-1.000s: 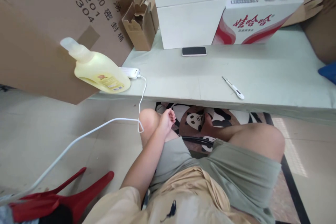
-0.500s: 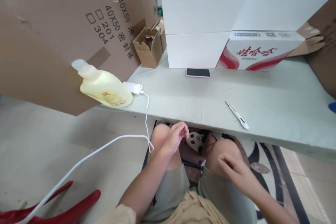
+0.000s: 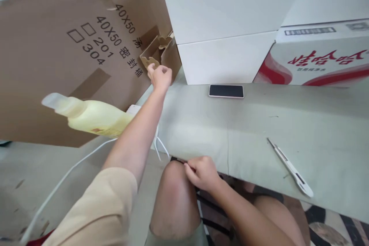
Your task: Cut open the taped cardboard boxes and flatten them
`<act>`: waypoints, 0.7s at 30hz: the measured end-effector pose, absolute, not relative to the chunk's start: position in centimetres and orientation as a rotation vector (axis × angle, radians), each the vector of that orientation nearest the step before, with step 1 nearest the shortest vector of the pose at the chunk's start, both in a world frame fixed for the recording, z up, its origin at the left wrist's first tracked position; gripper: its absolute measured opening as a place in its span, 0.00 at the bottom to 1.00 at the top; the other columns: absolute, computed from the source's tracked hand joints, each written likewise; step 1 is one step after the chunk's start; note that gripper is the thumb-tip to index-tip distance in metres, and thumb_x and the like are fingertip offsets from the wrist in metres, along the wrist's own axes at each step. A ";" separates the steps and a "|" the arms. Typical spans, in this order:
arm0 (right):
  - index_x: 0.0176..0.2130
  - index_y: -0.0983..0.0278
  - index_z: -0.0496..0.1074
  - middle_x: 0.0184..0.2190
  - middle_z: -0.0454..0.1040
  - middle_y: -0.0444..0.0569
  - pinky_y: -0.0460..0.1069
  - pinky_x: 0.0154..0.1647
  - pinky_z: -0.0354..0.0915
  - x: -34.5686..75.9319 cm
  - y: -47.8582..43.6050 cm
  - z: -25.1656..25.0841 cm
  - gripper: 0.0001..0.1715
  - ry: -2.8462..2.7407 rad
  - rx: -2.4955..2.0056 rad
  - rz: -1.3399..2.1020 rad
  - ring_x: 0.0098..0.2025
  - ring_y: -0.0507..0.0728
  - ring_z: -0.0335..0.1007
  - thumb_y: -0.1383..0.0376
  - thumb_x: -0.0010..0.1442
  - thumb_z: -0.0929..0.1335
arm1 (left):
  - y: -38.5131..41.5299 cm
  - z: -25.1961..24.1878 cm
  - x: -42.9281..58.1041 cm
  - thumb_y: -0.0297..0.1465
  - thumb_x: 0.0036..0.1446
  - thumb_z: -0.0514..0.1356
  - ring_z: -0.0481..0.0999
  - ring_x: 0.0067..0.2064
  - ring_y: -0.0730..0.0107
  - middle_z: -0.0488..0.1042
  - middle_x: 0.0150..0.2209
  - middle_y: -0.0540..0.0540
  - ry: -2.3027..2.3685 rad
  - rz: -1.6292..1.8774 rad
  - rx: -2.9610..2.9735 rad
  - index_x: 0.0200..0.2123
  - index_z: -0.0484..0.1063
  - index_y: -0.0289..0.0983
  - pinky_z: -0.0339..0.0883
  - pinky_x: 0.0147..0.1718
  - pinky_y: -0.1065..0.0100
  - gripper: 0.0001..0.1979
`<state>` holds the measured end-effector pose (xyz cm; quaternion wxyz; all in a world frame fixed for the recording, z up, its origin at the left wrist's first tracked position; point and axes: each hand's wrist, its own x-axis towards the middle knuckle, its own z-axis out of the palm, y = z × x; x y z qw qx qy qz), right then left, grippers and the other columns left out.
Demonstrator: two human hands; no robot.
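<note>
My left hand point(image 3: 161, 77) reaches forward to a small open cardboard box point(image 3: 173, 55), its fingers closed on the near rim by a torn flap. What lies inside the box I cannot make out. Curled above my knee, close to the table's front edge, is my right hand point(image 3: 203, 172); nothing shows in it. A white-handled utility knife point(image 3: 291, 169) lies on the table to the right. Farther back a phone point(image 3: 226, 91) rests flat, screen up. My left forearm partly hides a bottle of yellow liquid point(image 3: 95, 115) and a white charger block point(image 3: 134, 109).
A large printed cardboard sheet point(image 3: 57, 77) stands along the left. White boxes form a wall at the back, among them a red-and-white carton point(image 3: 323, 61). A white cable point(image 3: 66, 177) runs down past the table's point(image 3: 198, 130) left edge toward the floor.
My left hand has moved from my lap forward to the small box and gripped its rim. My right hand has shifted left, off one knee toward the other. The view has turned left.
</note>
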<state>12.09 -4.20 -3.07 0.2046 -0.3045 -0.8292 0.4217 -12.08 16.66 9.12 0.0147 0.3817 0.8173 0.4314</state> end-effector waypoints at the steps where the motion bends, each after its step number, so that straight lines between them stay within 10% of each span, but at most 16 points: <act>1: 0.19 0.62 0.56 0.17 0.65 0.43 0.49 0.29 0.45 12.1 -4.3 -3.0 0.22 -2.327 -0.845 1.180 0.22 0.50 0.55 0.63 0.63 0.64 | 17.6 9.3 -12.8 0.27 0.58 0.61 0.53 0.74 0.48 0.59 0.70 0.37 2.637 1.171 1.270 0.34 0.76 0.36 0.48 0.72 0.51 0.03; 8: 0.21 0.63 0.62 0.20 0.72 0.44 0.48 0.30 0.46 11.1 -3.7 -2.6 0.22 -2.363 -0.907 1.143 0.24 0.49 0.59 0.62 0.65 0.64 | 21.0 9.5 -15.6 0.35 0.57 0.64 0.36 0.78 0.38 0.55 0.74 0.35 2.796 0.575 1.701 0.45 0.80 0.33 0.25 0.74 0.39 0.15; 13: 0.21 0.63 0.65 0.21 0.72 0.44 0.49 0.29 0.44 11.5 -3.7 -2.8 0.21 -2.380 -0.935 1.098 0.24 0.50 0.58 0.62 0.65 0.66 | 19.4 10.5 -15.3 0.34 0.57 0.60 0.46 0.77 0.38 0.71 0.62 0.22 2.837 0.485 1.650 0.53 0.77 0.27 0.30 0.74 0.40 0.24; 21: 0.19 0.62 0.58 0.18 0.63 0.43 0.49 0.29 0.44 14.6 -4.6 -3.2 0.23 -2.305 -0.933 1.032 0.24 0.50 0.52 0.64 0.64 0.64 | 10.2 13.4 -11.9 0.30 0.57 0.54 0.53 0.75 0.46 0.75 0.59 0.28 2.761 0.523 2.076 0.52 0.78 0.27 0.33 0.75 0.45 0.23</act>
